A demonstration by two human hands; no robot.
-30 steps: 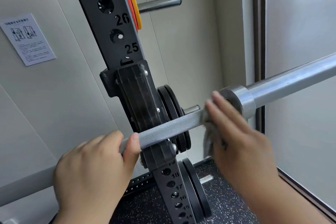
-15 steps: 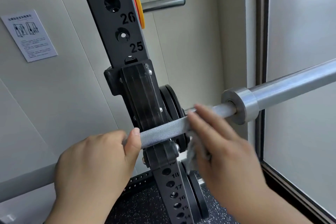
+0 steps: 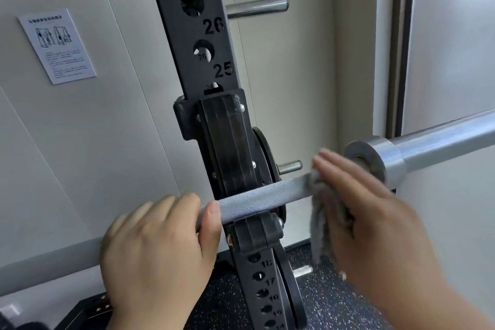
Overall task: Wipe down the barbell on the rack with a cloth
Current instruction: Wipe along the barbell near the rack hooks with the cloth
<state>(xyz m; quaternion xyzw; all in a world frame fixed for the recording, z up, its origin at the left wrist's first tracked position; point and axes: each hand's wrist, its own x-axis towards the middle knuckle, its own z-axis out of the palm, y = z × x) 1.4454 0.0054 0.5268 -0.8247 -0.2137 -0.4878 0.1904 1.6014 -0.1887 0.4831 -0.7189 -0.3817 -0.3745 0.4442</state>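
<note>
Head view: we see the barbell (image 3: 262, 199) resting in the black hook (image 3: 230, 147) of the rack (image 3: 198, 35), running across the frame from 8 o'clock up to 2 o'clock. Our left hand (image 3: 158, 254), at 7 o'clock, grips the bar just beside the hook, fingers clamped over the top and the thumb curled up the near side. Our right hand (image 3: 369, 211), at 4 o'clock, lies on the grey cloth (image 3: 320, 211), its fingers straight and together, pressing the cloth onto the bar between the hook and the steel collar (image 3: 385, 161). We cannot see the thumb. The loose end of the cloth hangs below the bar. Black weight plates (image 3: 267, 158) sit behind the rack. A printed sheet (image 3: 57, 45) is stuck to the wall at 10 o'clock.
</note>
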